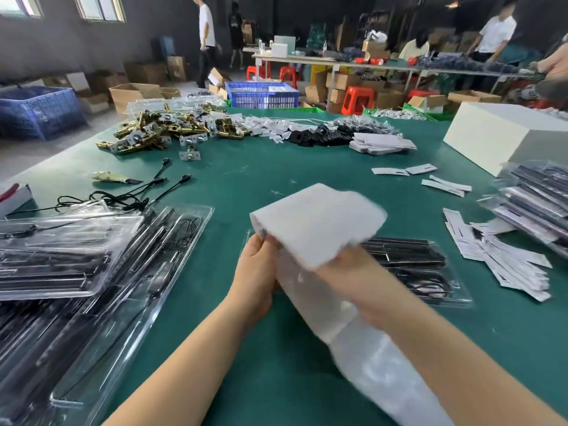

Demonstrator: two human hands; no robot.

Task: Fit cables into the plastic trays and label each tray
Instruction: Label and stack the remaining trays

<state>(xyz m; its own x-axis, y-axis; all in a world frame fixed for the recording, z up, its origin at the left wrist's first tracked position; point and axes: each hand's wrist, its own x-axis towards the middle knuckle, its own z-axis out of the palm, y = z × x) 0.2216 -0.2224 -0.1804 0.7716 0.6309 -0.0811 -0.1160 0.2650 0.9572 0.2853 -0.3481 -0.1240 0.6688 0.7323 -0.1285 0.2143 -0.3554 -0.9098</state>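
a person's two bare forearms reach forward over a green table, seen from a head-worn camera looking down. both hands meet at a blurred white card that sits over the top end of a long clear plastic tray; the tray slants from the card down toward the bottom right of the view. the left hand curls its fingers round the card's near-left corner and the tray's edge, gripping them. the right hand lies against the tray just under the card's near edge, and it seems to pinch the card, though motion blur hides the fingertips. just right of the card, flat on the table, lies a filled tray with black cables inside. left of the card, a stack of clear trays holding black parts spreads across the table's edge, and beyond that stack loose black cables trail over the green surface. right of the card, a heap of white printed labels lies scattered, with a pile of packed trays behind it. far beyond the card sit brass-coloured hardware and a white box.
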